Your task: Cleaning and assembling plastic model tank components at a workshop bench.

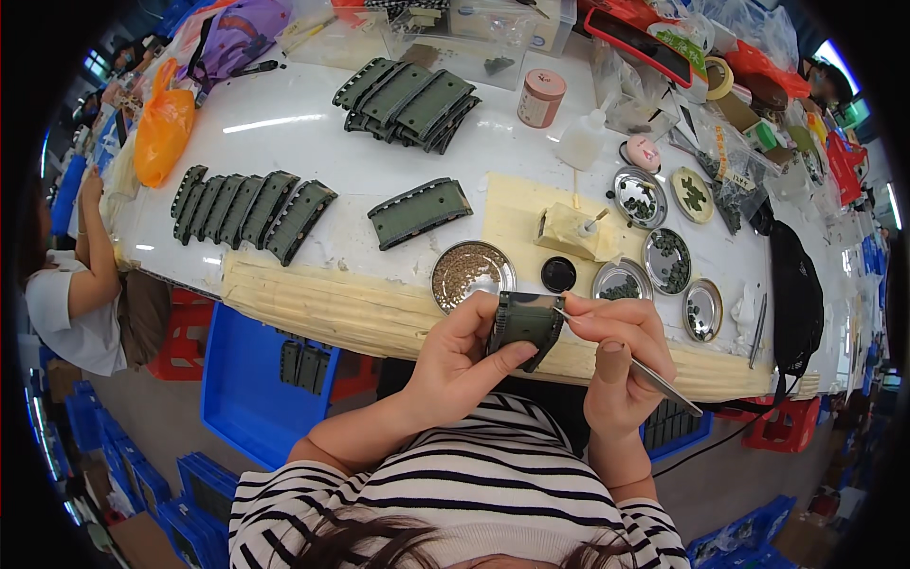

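Observation:
My left hand [445, 375] grips a dark green curved plastic panel [527, 324] with a black ribbed edge, held above the table's front edge. In my right hand [627, 356] is a pair of metal tweezers [669, 387], their tip at the panel's upper right corner. Whether a small part sits in the tip is too small to tell. Just beyond my hands stand a metal dish of brown grains [472, 269], a small round black container [558, 275] and a dish of dark green bits [621, 280]. A similar panel [420, 213] lies alone farther back.
A row of green panels [248, 211] lies left, and a stack [406, 102] farther back. More dishes [667, 262] stand right of a yellowish block [575, 232]. Beyond are a pink can [541, 98] and red-edged phone [640, 45]. A blue crate [251, 403] sits below; another person [81, 299] works at left.

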`<state>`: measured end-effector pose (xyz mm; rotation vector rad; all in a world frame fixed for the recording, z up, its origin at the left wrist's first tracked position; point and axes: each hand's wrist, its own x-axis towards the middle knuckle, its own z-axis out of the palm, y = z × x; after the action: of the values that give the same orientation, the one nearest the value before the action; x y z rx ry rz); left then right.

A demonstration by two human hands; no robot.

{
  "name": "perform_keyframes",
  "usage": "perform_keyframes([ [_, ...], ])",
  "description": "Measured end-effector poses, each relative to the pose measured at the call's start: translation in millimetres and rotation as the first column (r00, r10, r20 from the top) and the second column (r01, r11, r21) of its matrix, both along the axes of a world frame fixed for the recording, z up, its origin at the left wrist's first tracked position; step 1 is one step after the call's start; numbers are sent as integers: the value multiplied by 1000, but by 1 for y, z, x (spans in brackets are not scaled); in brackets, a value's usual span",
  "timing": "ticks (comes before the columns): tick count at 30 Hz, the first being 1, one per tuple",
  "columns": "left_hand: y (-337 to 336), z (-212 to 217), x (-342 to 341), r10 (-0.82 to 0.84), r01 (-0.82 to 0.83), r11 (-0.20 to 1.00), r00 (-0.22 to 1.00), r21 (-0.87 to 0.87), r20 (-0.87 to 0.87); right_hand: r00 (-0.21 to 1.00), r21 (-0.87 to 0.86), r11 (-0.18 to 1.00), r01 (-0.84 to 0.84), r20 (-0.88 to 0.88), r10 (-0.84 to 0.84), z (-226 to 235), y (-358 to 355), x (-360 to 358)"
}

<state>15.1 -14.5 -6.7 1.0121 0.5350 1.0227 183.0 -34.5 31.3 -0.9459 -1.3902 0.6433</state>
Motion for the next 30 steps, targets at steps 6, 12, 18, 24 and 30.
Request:
perform_keyframes([
  [6, 0, 2, -1, -35, 35, 999, 999, -1, -14, 1000, 3, 1000, 9, 2, -9, -2, 2, 2],
  [12, 3, 16, -2, -77, 79, 980, 997, -183, 15, 979, 77, 984, 163, -140, -151, -12, 10, 40],
  [18, 5, 19, -2, -127, 129, 949, 992, -288, 26, 845, -124, 873, 471, 346, -407, -1, 15, 112],
  [24, 4, 16, 3, -152, 151, 941, 988, -303, 22, 703, -214, 876, 432, 688, -178, -9, 57, 144],
  [30, 3, 15, 2, -136, 131, 940, 991, -316, 8, 608, -256, 878, 404, 792, -49, -4, 73, 143],
])
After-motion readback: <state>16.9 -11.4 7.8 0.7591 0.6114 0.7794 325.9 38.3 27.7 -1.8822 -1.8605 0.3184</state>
